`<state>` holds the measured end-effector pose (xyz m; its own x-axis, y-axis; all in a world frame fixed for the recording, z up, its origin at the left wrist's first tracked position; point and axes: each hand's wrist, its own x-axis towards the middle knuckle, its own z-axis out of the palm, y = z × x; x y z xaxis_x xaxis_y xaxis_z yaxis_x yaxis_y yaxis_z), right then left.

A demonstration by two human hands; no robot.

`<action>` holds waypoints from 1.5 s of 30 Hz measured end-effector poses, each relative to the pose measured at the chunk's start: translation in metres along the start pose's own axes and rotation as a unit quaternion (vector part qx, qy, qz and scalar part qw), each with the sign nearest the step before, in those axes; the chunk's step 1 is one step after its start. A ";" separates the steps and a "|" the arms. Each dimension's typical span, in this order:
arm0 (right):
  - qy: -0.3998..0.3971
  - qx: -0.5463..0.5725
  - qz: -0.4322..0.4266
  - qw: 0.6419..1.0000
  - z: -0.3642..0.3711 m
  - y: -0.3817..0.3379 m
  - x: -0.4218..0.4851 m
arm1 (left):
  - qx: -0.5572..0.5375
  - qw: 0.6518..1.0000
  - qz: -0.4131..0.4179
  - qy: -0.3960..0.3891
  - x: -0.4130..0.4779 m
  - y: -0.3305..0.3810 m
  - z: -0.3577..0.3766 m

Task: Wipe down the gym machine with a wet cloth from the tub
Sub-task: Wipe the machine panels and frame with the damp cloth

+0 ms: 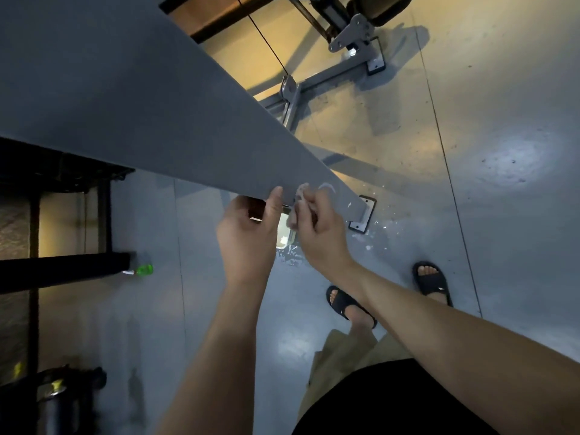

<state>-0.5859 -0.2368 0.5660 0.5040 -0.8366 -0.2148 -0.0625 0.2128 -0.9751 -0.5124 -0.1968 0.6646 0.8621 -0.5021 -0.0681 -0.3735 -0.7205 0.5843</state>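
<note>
Puddles (290, 258) on grey floor (502, 98); left hand (248, 237) clasping beam (157, 105), right hand (320, 238) clutching cloth (300, 196).

One wide-angle view, worn on the person's head, looks steeply down. The machine's grey beam (157, 120) crosses close under the lens. The left hand (248, 240) and right hand (320, 237) meet near the centre, with the floor (502, 120) well below.
</note>
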 end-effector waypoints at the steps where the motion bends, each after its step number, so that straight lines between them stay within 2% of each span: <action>1: 0.005 -0.019 -0.003 1.000 0.001 0.005 0.001 | 0.009 1.000 0.011 0.004 0.002 -0.003 0.003; 5: 0.083 -0.041 0.114 0.989 -0.002 0.036 0.028 | 0.004 0.999 0.036 0.018 0.004 -0.010 0.009; 7: 0.070 -0.019 0.086 0.994 0.000 0.027 0.022 | -0.001 0.999 0.045 0.019 0.003 -0.012 0.012; 10: 0.016 0.017 -0.019 1.000 0.002 0.011 0.003 | -0.013 0.998 0.054 0.017 0.005 -0.015 0.014; 12: 0.037 -0.014 0.012 0.999 0.003 0.023 0.010 | -0.010 0.998 0.061 0.020 0.006 -0.017 0.015; 15: 0.060 -0.033 0.137 0.988 -0.003 0.045 0.031 | -0.022 0.998 0.056 0.035 0.004 -0.017 0.015; 17: 0.043 -0.009 0.110 0.993 -0.002 0.033 0.025 | -0.040 0.997 0.039 0.055 0.003 -0.018 0.019; 19: 0.010 0.033 0.039 0.999 -0.001 0.015 0.010 | -0.054 0.996 0.013 0.065 0.003 -0.021 0.026; 21: 0.007 0.012 0.007 1.000 -0.002 0.016 0.008 | -0.055 0.998 -0.007 0.037 0.004 -0.025 0.034; 22: 0.029 -0.014 0.022 0.999 -0.002 0.026 0.015 | -0.048 0.999 -0.011 0.016 0.004 -0.026 0.038; 24: 0.076 -0.047 0.108 0.990 -0.007 0.053 0.040 | -0.039 0.999 -0.032 -0.019 0.009 -0.031 0.044; 26: 0.084 -0.054 0.146 0.984 -0.010 0.071 0.054 | -0.042 0.997 -0.059 -0.031 0.013 -0.033 0.049; 28: 0.075 -0.027 0.117 0.990 -0.006 0.059 0.045 | -0.031 0.997 -0.058 -0.034 0.015 -0.037 0.053; 30: 0.055 0.015 0.052 0.997 0.000 0.042 0.027 | -0.020 0.998 -0.046 -0.040 0.015 -0.039 0.055; 32: 0.052 0.000 0.016 0.998 0.003 0.042 0.023 | -0.017 0.998 -0.038 -0.048 0.014 -0.041 0.055; 36: 0.105 -0.034 0.130 0.985 -0.007 0.075 0.061 | -0.016 0.998 -0.025 -0.051 0.015 -0.043 0.054; 38: 0.102 -0.029 0.128 0.986 -0.008 0.065 0.058 | -0.012 0.998 -0.026 -0.051 0.014 -0.042 0.053; 42: 0.057 0.019 0.047 0.997 0.000 0.042 0.033 | -0.010 0.999 -0.019 -0.049 0.012 -0.040 0.054; 45: 0.100 -0.010 0.132 0.986 -0.010 0.059 0.060 | -0.010 0.998 -0.021 -0.050 0.013 -0.039 0.054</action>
<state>-0.5679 -0.2789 0.4952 0.2883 -0.8368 -0.4654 -0.1858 0.4279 -0.8845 -0.5049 -0.2006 0.5973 0.8374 -0.5186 -0.1726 -0.3303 -0.7318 0.5961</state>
